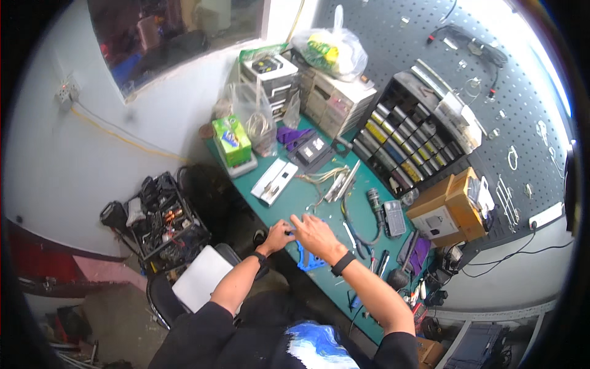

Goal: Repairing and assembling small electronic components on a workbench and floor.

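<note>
My left hand (279, 237) is closed in a pinch at the near edge of the green workbench, with a small dark bit showing at its fingertips. Close against it, my right hand (316, 237) has its fingers bent toward the same spot; what they grip is too small to make out. A blue plastic piece with cut-outs (308, 258) lies on the bench edge just below my right hand. Beyond the hands are a white rectangular panel (275, 181) and a metal part (342, 184) with a bundle of wires (319, 177).
The green bench (258, 209) also bears a clear-lidded case (395, 218), a green box (232, 141) and hand tools. A small-parts rack (405, 144) and cardboard box (439, 215) stand at the right. A crate of tools (169, 224) and a chair with a white laptop-like slab (201, 278) are at the left.
</note>
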The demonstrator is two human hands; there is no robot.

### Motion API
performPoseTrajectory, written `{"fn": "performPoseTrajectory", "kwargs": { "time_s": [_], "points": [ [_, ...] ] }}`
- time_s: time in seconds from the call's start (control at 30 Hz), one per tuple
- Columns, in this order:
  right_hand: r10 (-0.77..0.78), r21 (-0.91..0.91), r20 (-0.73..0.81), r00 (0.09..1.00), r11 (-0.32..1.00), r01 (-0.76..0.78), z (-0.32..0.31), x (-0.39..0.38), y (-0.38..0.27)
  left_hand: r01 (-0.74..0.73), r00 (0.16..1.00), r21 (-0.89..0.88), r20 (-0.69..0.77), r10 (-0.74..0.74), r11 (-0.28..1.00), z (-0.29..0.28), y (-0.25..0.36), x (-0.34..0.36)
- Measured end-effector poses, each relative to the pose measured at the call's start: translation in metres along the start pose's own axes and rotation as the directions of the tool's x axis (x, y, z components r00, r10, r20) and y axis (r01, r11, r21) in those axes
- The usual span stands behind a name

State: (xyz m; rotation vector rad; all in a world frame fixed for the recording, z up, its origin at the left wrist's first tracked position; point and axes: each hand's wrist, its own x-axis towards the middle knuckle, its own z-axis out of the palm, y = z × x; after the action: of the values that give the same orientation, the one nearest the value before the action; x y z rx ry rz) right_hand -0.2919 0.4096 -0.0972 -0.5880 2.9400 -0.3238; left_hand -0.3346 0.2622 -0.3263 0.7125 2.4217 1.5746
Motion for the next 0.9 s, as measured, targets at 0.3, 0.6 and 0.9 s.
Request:
{"fn": "performPoseTrajectory", "kwargs": {
  "time_s": [0.3,0.6,0.9],
  "points": [
    [0.106,-0.041,-0.006,0.994,0.994,-0.106,-0.007,-0.005,-0.001,0.116,0.988,0.025,0.096,-0.118,0.993,-0.007,0.015,-0.002],
    [0.076,0.095,-0.061,0.995,0.993,-0.070,-0.002,-0.009,-0.007,0.052,0.998,0.001,0.036,-0.052,0.999,-0.007,0.018,-0.005],
    [-0.008,0.129,-0.136,0.991,0.991,0.026,-0.008,-0.006,-0.012,0.054,0.996,0.007,0.067,-0.054,0.999,-0.010,0.021,-0.002]
  ]
}}
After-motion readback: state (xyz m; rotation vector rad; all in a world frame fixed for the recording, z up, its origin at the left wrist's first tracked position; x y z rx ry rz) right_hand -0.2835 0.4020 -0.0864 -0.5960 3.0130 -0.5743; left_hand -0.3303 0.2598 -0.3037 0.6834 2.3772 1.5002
